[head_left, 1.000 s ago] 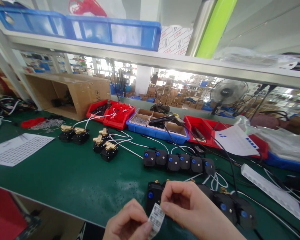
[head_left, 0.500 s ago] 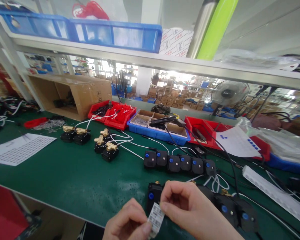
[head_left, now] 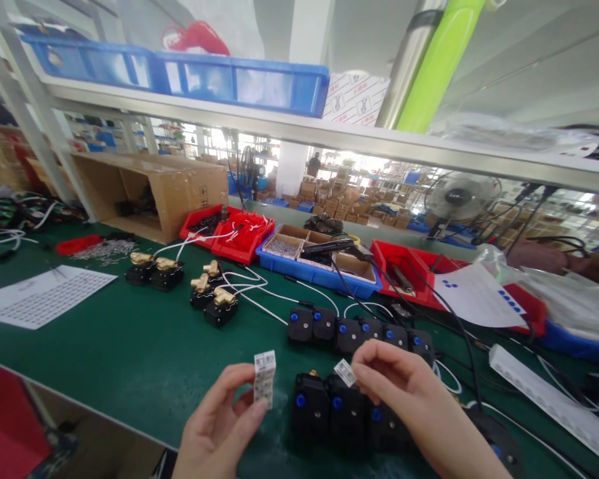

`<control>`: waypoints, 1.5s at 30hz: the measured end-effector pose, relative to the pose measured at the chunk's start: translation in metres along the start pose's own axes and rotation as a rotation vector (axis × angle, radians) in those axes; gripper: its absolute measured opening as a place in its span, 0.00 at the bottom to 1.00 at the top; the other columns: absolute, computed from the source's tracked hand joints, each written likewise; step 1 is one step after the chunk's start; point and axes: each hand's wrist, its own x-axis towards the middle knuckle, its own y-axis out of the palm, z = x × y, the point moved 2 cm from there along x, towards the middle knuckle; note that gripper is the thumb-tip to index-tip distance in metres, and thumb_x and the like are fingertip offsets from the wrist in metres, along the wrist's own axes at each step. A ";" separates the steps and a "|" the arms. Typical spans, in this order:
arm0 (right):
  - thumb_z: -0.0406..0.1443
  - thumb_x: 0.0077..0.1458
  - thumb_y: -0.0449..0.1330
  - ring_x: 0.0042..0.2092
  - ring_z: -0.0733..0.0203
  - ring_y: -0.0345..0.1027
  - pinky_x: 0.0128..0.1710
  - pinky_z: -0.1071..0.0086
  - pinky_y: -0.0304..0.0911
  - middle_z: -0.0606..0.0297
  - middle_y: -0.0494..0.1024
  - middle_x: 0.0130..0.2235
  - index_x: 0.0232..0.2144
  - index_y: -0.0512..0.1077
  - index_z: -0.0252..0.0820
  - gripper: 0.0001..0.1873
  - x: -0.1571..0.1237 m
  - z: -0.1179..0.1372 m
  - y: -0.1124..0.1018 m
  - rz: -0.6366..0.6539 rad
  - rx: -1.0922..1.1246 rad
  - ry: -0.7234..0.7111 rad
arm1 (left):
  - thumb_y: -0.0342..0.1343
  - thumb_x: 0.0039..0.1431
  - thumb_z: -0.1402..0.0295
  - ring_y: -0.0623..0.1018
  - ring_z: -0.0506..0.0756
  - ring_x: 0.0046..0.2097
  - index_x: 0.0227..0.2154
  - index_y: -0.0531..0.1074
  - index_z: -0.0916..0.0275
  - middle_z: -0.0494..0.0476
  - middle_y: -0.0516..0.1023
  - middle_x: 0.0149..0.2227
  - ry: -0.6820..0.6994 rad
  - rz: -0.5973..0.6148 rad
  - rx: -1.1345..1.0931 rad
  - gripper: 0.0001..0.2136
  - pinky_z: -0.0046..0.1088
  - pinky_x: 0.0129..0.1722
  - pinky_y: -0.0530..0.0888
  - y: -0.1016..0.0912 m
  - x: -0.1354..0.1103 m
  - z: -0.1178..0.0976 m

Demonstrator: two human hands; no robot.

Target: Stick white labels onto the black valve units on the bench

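Between the thumb and fingers of my left hand (head_left: 224, 419) is a small strip of printed white labels (head_left: 264, 376), held upright. My right hand (head_left: 404, 386) pinches a single white label (head_left: 345, 373) by its edge, apart from the strip. Under and beside my right hand stands a row of black valve actuators (head_left: 309, 406) with blue knobs, partly covered by that hand and forearm. Behind it runs a second row of black actuators (head_left: 324, 324) with white cables. Further left lie more black units with brass valve bodies (head_left: 223, 297).
A blue divided tray (head_left: 319, 279) and red bins (head_left: 242, 236) line the back of the green bench. At left are a printed sheet (head_left: 44, 296) and a cardboard box (head_left: 180, 193). A white power strip (head_left: 549, 392) lies at right. A shelf (head_left: 279, 130) crosses overhead.
My hands have moved apart. One label has come away from the strip and is in my right hand, which moved up and right; my left hand moved left with the strip.
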 end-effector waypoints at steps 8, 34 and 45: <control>0.46 0.51 0.64 0.34 0.60 0.67 0.35 0.70 0.63 0.65 0.73 0.30 0.28 0.73 0.41 0.14 0.019 -0.017 -0.015 -0.022 -0.111 -0.070 | 0.66 0.55 0.62 0.74 0.61 0.57 0.59 0.67 0.48 0.57 0.69 0.59 0.169 0.187 0.180 0.28 0.38 0.55 0.76 0.001 0.052 0.009; 0.21 0.53 0.59 0.33 0.65 0.66 0.32 0.73 0.61 0.67 0.69 0.32 0.23 0.71 0.39 0.12 0.117 -0.040 0.024 0.165 -0.562 -0.323 | 0.62 0.54 0.63 0.80 0.54 0.38 0.70 0.46 0.56 0.69 0.63 0.61 0.017 0.487 0.515 0.44 0.34 0.39 0.76 0.036 0.149 0.069; 0.23 0.55 0.59 0.33 0.63 0.66 0.33 0.70 0.63 0.66 0.69 0.33 0.24 0.72 0.40 0.12 0.114 -0.043 0.024 0.160 -0.582 -0.349 | 0.60 0.54 0.67 0.79 0.55 0.39 0.69 0.48 0.51 0.66 0.64 0.61 0.016 0.479 0.523 0.41 0.29 0.32 0.74 0.038 0.147 0.068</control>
